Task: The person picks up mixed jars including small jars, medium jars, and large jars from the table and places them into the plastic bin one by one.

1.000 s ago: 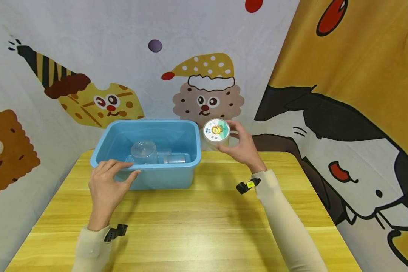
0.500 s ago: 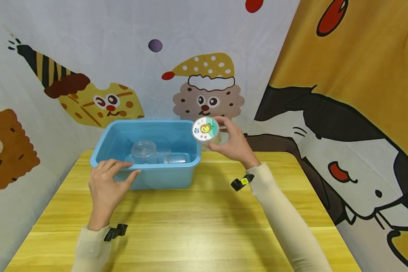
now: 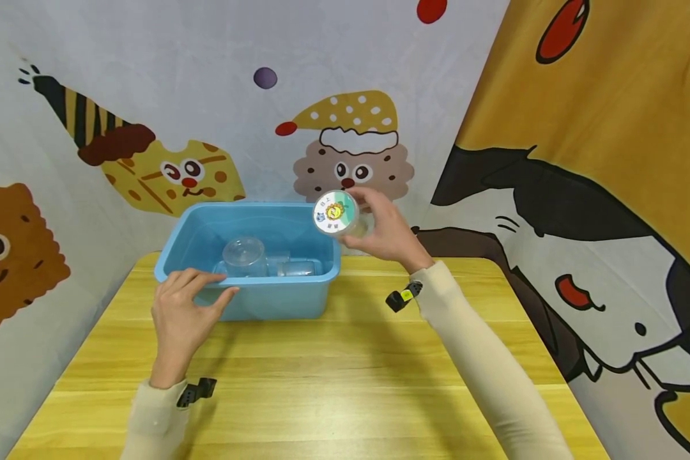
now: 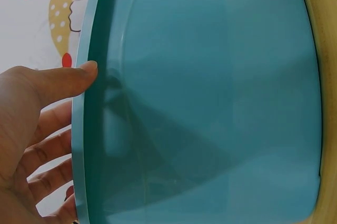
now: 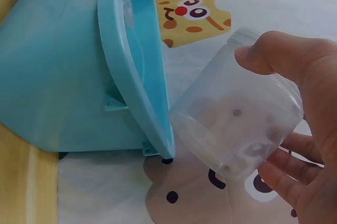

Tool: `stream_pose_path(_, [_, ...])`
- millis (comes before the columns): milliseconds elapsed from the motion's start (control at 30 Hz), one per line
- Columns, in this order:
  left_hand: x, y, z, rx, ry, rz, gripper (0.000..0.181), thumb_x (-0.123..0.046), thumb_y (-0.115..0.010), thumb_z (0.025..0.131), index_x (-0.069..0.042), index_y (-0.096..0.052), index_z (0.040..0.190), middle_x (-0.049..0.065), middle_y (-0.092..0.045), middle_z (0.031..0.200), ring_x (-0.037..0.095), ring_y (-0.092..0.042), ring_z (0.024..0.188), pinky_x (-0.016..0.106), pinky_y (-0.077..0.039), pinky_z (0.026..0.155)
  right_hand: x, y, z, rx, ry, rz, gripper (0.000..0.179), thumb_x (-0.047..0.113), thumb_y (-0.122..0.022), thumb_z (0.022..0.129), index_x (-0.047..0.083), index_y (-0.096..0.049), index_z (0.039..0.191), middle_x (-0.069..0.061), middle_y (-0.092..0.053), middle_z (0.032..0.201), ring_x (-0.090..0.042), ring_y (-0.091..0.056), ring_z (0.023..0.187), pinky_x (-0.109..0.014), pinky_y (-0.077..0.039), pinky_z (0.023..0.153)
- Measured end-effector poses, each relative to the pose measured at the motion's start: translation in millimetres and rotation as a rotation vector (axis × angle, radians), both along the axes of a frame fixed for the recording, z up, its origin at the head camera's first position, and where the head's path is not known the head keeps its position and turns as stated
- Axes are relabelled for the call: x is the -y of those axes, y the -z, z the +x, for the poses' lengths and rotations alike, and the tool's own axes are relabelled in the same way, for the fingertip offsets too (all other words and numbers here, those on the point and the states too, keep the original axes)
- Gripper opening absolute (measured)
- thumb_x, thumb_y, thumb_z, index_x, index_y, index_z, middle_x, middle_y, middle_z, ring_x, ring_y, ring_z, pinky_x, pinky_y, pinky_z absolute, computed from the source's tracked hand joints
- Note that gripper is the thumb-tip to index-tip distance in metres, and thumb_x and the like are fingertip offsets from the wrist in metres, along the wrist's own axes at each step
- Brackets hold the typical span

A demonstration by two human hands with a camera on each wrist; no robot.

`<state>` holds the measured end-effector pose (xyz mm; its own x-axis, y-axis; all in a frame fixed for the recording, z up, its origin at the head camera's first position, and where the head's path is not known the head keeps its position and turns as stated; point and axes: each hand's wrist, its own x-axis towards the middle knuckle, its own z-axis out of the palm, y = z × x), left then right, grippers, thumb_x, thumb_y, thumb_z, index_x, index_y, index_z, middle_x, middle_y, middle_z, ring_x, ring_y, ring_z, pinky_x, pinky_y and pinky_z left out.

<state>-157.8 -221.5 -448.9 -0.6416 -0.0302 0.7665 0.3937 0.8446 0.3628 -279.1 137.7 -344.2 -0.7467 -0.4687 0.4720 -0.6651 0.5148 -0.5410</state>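
A clear plastic jar (image 3: 361, 225) with a round printed label (image 3: 335, 212) on its end is in my right hand (image 3: 386, 227), raised at the right rim of the blue plastic bin (image 3: 270, 299). In the right wrist view the jar (image 5: 237, 113) is tilted and see-through, gripped between thumb and fingers. My left hand (image 3: 185, 313) holds the bin's front rim near its left corner; in the left wrist view the thumb (image 4: 79, 78) lies over the rim and the other fingers are behind it. Inside the bin, one clear jar (image 3: 244, 257) stands and another (image 3: 296, 268) lies on its side.
The bin rests at the back left of a wooden table (image 3: 322, 383). Behind it hangs a cartoon-printed cloth (image 3: 207, 76), with a yellow part (image 3: 609, 115) at the right.
My right hand has carried the jar left and slightly up, from beside the bin to its right rim, with the jar's labelled end tilting further left. The left hand stays on the rim.
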Motion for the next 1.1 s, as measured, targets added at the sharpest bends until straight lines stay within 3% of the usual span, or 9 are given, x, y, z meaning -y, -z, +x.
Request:
stream_pose_path(433, [-0.8, -0.3, 0.0, -0.013, 0.004, 0.019, 0.032, -0.023, -0.094, 0.072, -0.007, -0.082, 0.096, 0.013, -0.073, 0.087, 0.034, -0.061, 0.086, 0.051, -0.046, 0.08, 17, -15.4, -5.1, 0.003, 0.007, 0.198, 0.08, 0.034, -0.089, 0.077, 0.022, -0.051, 0.146, 0.003, -0.058, 0.14, -0.018, -0.049, 0.129, -0.048, -0.047, 0.107])
stream_pose_path(633, [-0.8, 0.3, 0.8, -0.004, 0.002, 0.003, 0.032, -0.025, -0.094, 0.073, -0.007, -0.082, 0.096, 0.013, -0.073, 0.088, 0.034, -0.061, 0.087, 0.049, -0.046, 0.081, 24, -18.5, -3.8, 0.029, -0.024, 0.236, 0.081, 0.033, -0.089, 0.077, 0.021, -0.05, 0.147, 0.003, -0.057, 0.142, -0.019, -0.049, 0.13, -0.046, -0.047, 0.109])
stream_pose_path(867, [-1.8, -0.7, -0.5, -0.03, 0.008, -0.003, 0.032, -0.026, -0.094, 0.073, -0.008, -0.082, 0.096, 0.013, -0.073, 0.086, 0.034, -0.061, 0.085, 0.049, -0.046, 0.078, 23, -18.9, -0.2, 0.071, -0.034, 0.287, 0.087, 0.041, -0.087, 0.081, 0.021, -0.043, 0.154, 0.001, -0.048, 0.156, -0.022, -0.042, 0.143, -0.047, -0.039, 0.119])
stream_pose_path(1100, [-1.5, -1.0, -0.6, -0.03, 0.001, 0.016, 0.033, -0.023, -0.095, 0.07, -0.007, -0.082, 0.096, 0.013, -0.074, 0.087, 0.035, -0.062, 0.086, 0.051, -0.047, 0.08, 17, -15.1, 3.4, 0.084, -0.026, 0.262, 0.083, 0.048, -0.082, 0.084, 0.021, -0.044, 0.154, -0.003, -0.05, 0.155, -0.025, -0.041, 0.144, -0.052, -0.038, 0.118])
